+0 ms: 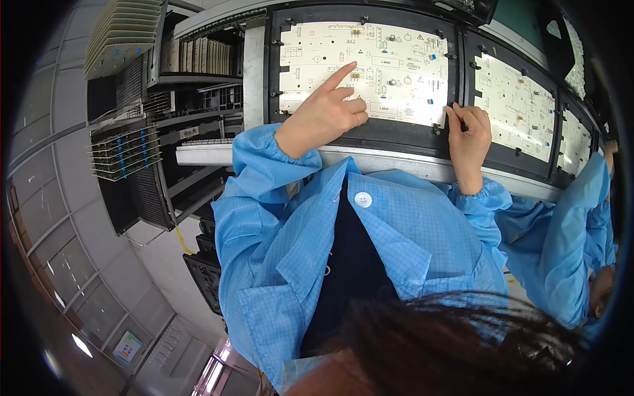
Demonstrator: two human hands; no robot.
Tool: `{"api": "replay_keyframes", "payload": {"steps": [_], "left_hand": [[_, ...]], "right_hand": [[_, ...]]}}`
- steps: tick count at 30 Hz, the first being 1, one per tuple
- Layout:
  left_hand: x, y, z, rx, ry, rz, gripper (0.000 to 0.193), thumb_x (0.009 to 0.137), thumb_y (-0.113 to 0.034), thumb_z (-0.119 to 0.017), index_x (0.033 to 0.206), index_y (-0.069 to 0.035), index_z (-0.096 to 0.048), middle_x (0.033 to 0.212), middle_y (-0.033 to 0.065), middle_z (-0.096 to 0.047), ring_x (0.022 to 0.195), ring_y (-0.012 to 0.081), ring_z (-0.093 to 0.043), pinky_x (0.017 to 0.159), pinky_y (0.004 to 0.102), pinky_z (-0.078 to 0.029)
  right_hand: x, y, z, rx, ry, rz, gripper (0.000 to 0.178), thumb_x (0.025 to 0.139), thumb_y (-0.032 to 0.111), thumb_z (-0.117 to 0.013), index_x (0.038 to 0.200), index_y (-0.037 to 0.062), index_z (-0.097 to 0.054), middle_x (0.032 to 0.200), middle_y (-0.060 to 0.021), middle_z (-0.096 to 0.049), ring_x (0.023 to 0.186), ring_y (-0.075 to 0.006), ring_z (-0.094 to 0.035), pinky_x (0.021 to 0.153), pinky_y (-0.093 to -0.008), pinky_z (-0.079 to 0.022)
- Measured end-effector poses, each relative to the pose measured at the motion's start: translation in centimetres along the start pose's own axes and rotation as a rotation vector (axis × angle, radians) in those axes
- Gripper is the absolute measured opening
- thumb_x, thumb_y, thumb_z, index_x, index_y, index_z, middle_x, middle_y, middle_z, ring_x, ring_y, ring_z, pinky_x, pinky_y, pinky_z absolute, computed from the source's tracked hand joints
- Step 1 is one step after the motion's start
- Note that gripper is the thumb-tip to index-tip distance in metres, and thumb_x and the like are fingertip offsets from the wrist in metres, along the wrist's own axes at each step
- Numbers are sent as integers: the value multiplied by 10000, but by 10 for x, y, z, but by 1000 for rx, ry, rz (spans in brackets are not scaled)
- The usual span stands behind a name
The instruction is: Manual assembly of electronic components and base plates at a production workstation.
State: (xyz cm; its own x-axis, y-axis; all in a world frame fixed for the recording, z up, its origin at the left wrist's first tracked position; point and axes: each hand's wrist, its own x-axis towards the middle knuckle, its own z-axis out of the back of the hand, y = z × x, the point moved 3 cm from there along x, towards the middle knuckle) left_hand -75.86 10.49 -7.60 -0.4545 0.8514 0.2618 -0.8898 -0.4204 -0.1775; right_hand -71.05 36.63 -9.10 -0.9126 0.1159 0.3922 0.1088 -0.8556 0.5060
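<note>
A white circuit board with printed markings and several small parts lies in a black frame, held by black clips along its edges. Over the board's lower left half is my left hand. Its index finger is stretched out toward a small yellow part, with the other fingers loosely bent and nothing seen between them. At the frame's lower right corner my right hand has thumb and index finger pinched together beside a black clip. Whatever those fingertips may hold is hidden or too small to name.
A second framed white board lies to the right, with another beyond it. Metal rails border the line. Racks at left hold stacked boards and upright boards. A co-worker's blue sleeve is at far right.
</note>
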Motion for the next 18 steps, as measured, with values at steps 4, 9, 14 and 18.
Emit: {"api": "replay_keyframes", "payload": {"steps": [4,9,14,18], "left_hand": [[-1,5,0,-3,48,9,158,701,-111,-632,827,-153,-718,856,-18,-658,950,189,-637,1164,465,-315],[-20,6,24,20,-250,290,259,811,-78,-616,1057,-119,-687,1050,57,-644,1036,280,-594,1084,449,-358],[-106,43,9,184,-500,1145,408,906,-109,-576,1304,-30,-535,1107,202,-605,1026,368,-572,888,429,-451],[-143,53,-6,-472,-434,1279,350,974,-180,-539,1253,30,-558,944,195,-646,826,251,-628,753,350,-495]], "right_hand": [[13,-3,6,0,128,0,103,803,71,-729,860,-12,-706,774,-108,-618,715,-268,-556,656,-348,-457],[90,1,27,-42,207,269,187,846,87,-671,1012,2,-674,946,-164,-646,901,-349,-576,807,-404,-464],[195,-41,-19,-123,-66,475,260,852,118,-652,1101,44,-641,1032,-149,-652,1004,-356,-582,847,-410,-480],[239,4,-43,-406,179,107,352,815,298,-703,1106,104,-661,1018,-157,-677,966,-377,-630,812,-446,-521]]}}
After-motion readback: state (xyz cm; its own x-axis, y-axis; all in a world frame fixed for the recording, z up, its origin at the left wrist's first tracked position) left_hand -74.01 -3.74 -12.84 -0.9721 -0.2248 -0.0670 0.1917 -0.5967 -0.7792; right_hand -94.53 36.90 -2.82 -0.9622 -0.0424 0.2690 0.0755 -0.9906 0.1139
